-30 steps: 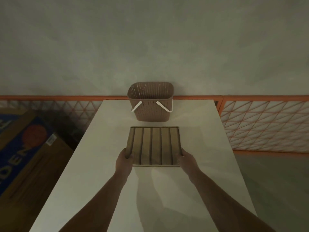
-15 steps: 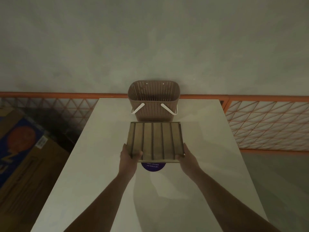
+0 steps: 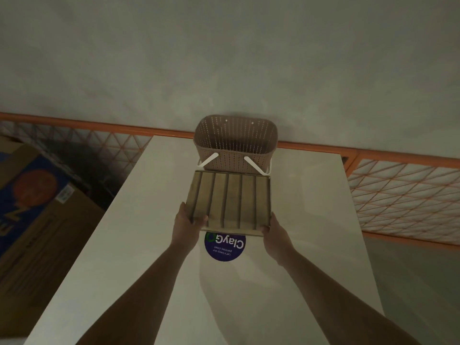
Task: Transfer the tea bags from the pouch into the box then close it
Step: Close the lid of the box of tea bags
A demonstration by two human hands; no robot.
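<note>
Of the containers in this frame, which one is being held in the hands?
The flat wooden slatted box, gripped at its near corners by the left hand and right hand. The perforated basket behind and cardboard carton stand untouched.

Perforated basket [image 3: 236, 143] — blue sticker [image 3: 225, 247] — cardboard carton [image 3: 32, 207]

arms: two, bare to the frame edge | sleeves: none seen | hands [image 3: 189, 226]: bare, no gloves, rings or watch seen
</note>
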